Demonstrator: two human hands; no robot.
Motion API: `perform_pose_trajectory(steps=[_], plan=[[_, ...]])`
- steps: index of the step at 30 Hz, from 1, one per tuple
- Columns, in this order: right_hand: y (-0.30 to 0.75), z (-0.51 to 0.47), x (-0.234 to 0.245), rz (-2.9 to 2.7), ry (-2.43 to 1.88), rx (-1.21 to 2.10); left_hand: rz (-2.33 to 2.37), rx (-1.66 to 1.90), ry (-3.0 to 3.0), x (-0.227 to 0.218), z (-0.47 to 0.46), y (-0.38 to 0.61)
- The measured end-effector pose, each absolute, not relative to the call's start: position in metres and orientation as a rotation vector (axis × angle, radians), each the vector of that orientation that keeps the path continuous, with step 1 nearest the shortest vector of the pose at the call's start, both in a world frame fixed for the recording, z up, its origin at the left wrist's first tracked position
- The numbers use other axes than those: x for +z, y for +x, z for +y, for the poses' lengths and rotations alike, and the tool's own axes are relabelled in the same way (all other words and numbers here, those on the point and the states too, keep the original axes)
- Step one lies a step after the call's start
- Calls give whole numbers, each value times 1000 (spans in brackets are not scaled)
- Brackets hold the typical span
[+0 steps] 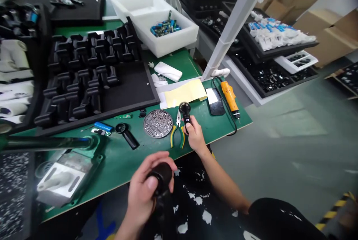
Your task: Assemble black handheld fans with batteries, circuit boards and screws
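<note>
My right hand (pixel 195 135) is closed around the handle of a small black handheld fan (pixel 185 114) with a lit digit display, held upright over the green table edge. My left hand (pixel 145 191) grips a second black fan (pixel 161 177) by its round head, low in front of my lap. Yellow-handled pliers (pixel 176 132) lie just left of my right hand. A round metal dish of small screws (pixel 158 123) sits beside them. Another black fan (pixel 127 134) lies flat on the mat further left.
A large black tray (pixel 128 98) holds several black fan bodies. White bins (pixel 165 27) stand behind it. An orange electric screwdriver (pixel 229 97), a phone (pixel 215 101) and yellow sheet (pixel 186 92) lie at right. A press fixture (pixel 60 180) stands at the near left.
</note>
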State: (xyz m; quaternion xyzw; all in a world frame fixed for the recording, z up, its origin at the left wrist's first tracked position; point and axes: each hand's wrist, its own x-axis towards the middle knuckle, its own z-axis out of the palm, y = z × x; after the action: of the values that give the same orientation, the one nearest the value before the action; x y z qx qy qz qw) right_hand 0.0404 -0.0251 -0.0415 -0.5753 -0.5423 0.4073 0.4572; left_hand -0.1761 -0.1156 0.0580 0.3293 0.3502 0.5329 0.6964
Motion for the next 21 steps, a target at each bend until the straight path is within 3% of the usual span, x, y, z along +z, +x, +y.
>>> perform_pose_trajectory(steps=[10,13,16,21], plan=[[37,-25,-37,-1345,-1422,1016,246,591,607,31,-158,-189],[35,-23,-38,-1335,-1421,995,400,822,632,8,-141,-192],[35,-23,-39,-1343,-1443,979,880,1109,757,-16,-109,-205],[35,-24,-38,-1357,-1479,988,1172,1267,820,-45,-81,-231]])
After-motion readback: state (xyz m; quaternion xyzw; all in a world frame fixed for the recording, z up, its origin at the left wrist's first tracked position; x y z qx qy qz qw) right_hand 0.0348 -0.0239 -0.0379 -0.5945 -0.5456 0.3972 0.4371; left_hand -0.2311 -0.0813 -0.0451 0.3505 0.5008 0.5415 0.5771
